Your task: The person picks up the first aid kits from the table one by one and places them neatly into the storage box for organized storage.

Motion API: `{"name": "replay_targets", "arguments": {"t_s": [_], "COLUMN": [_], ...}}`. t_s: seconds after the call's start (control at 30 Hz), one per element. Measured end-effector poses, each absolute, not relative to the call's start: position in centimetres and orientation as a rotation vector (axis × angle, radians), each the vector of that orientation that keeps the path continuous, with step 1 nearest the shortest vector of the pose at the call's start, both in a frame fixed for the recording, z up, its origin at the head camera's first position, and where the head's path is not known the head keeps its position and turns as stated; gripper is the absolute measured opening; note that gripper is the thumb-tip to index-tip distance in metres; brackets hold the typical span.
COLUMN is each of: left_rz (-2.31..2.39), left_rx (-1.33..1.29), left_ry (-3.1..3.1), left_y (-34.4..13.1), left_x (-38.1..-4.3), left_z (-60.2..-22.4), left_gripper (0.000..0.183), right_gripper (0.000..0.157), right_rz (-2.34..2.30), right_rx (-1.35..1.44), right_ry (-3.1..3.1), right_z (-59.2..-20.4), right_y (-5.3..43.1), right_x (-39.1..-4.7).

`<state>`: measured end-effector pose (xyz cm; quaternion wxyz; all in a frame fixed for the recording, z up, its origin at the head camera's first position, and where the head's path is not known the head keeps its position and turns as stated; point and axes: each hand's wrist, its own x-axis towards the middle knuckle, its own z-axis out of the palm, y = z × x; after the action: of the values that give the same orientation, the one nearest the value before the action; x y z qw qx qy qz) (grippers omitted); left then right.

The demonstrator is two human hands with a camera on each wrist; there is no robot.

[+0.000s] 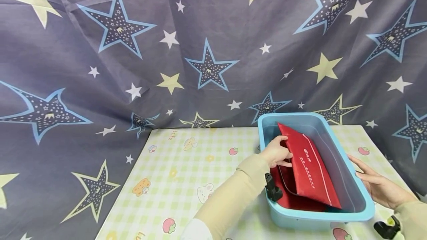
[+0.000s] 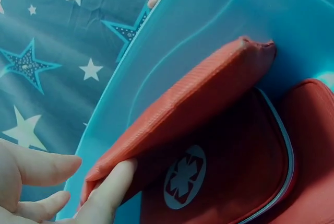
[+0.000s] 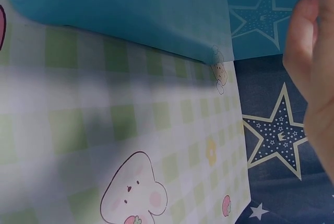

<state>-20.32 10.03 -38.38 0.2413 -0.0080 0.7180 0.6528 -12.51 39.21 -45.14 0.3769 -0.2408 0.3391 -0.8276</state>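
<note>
A light-blue plastic basin (image 1: 348, 216) stands on the right side of the table. Inside it, a flat red fabric pouch (image 1: 308, 166) with white print leans with its left edge raised. Beneath lies a red zippered pouch (image 2: 235, 166) bearing a pale oval cross emblem, with more red fabric (image 2: 313, 151) beside it. My left hand (image 1: 277, 153) reaches over the basin's left side; one digit touches the raised pouch's underside, while the other visible fingers extend apart from it. Outside the basin's right wall, my right hand (image 1: 380, 186) has extended fingers against or close to the rim.
A table with a green-checked, cartoon-printed cover (image 1: 186, 173) spreads out left of the basin. Behind and beside it hangs a dark curtain (image 1: 140, 73) with stars. Black wrist devices (image 1: 272, 188) are worn on both wrists.
</note>
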Motion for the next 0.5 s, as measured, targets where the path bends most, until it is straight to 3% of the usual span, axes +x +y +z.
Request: {"name": "replay_targets", "arguments": {"t_s": [0.5], "left_rz": [1.823], "left_rx": [0.089], "left_ry": [1.737], "left_y": [5.8], "left_x": [-21.3], "left_z": [-36.5], "left_gripper": [0.053], "right_gripper": [0.065], "right_rz": [-2.123], "right_rx": [-0.630], "right_ry": [0.901], "right_z": [-45.3], "right_y": [39.7], "right_x": [-12.7]}}
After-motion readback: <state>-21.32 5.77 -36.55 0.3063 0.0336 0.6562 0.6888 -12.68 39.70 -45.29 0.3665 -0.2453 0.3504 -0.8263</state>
